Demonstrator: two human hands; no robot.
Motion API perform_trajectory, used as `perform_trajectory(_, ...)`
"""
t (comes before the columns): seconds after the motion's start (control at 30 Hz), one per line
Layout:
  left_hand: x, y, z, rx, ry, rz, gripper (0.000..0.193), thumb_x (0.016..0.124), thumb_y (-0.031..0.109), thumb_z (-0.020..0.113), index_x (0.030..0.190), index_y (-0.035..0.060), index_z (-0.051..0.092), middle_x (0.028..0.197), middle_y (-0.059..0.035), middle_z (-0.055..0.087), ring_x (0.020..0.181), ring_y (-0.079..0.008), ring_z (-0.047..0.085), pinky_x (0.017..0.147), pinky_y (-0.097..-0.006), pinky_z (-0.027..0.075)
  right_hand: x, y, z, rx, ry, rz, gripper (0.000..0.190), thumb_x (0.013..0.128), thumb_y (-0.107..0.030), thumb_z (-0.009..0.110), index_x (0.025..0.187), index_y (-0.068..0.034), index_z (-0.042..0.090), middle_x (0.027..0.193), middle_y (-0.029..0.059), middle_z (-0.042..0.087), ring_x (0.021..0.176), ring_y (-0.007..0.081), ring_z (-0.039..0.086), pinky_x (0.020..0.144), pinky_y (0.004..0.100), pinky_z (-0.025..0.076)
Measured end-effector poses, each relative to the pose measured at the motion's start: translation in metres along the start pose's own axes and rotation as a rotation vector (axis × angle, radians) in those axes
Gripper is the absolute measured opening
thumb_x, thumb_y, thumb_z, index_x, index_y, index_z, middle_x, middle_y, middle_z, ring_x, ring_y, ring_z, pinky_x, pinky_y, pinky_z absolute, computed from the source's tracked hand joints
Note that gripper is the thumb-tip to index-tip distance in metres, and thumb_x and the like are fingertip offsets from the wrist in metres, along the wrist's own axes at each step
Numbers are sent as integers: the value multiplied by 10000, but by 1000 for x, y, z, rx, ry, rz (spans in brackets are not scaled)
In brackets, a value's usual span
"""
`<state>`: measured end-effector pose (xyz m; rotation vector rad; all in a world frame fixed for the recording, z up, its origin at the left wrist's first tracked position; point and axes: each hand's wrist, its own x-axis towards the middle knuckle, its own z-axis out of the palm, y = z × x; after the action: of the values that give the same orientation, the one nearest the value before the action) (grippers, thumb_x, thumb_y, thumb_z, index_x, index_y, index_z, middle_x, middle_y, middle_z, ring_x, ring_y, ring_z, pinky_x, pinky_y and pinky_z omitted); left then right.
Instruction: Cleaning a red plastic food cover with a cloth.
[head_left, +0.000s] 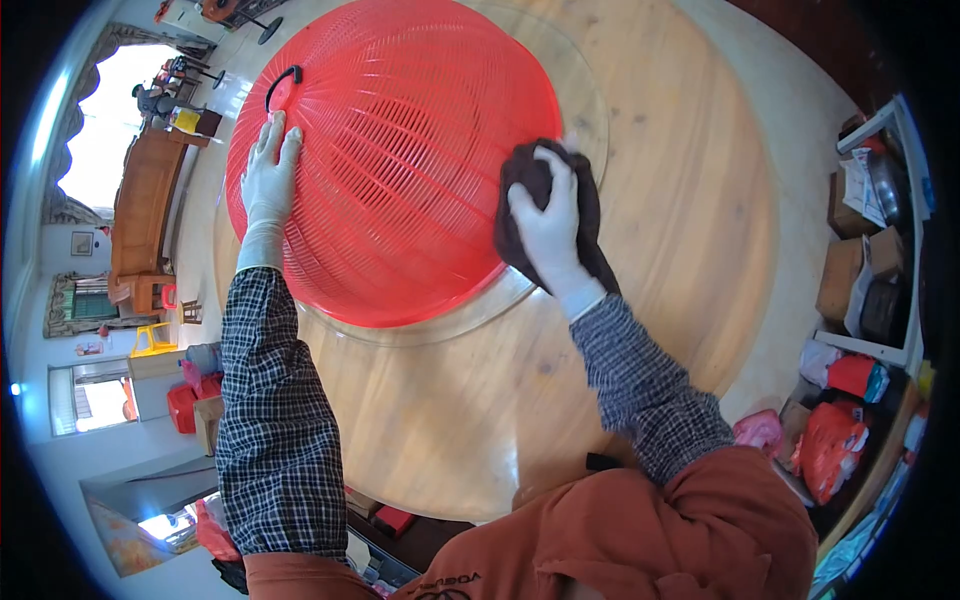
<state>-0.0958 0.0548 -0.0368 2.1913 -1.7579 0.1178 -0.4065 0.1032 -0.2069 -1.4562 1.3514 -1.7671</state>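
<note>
A large red plastic mesh food cover (405, 165), domed and slotted, stands on a clear glass turntable (589, 82) on a round wooden table (450, 420). My left hand (268, 176), in a pale glove, rests on the dome just below its black handle (281, 84), fingers pointing away from me. My right hand (551, 217), gloved the same way, grips a dark brown cloth (525, 180). The cloth lies against the cover's lower right rim, and part of it hangs down past my wrist. Whatever is under the cover cannot be made out.
Shelves (907, 225) with cardboard boxes (840, 281) stand at the right. Below them lie red plastic bags (829, 450). A wooden bench (150, 202), a yellow stool (154, 340) and a red bin (182, 407) are on the left. Another person (154, 101) is far off at the upper left.
</note>
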Motion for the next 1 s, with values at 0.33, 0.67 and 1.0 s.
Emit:
perform_trajectory(0.33,2,-2,1,-8,13,44,637,924,608,371,1457,258,375,1512,-67,354,1393,-283,318,1118,-468,252,-127,-72,-1,194,-642,260,467,695,-95,722,1129,-98,550,1048,173,567,973,340,586,841,407,493)
perform_trajectory(0.67,9,2,11,-65,19,63,631,920,607,383,1448,261,395,1515,-75,348,1401,-267,311,1132,-449,220,-4,-5,-19,-76,-116,62,743,662,-133,763,1318,-53,421,1217,254,476,1134,420,469,978,480,389)
perform_trajectory(1.0,2,-3,2,-90,34,54,618,925,594,388,1444,260,400,1492,-95,382,1386,-268,337,1125,-442,244,-170,-89,24,28,-1138,44,531,705,-98,679,1211,-199,549,1077,138,497,1002,355,524,771,441,525)
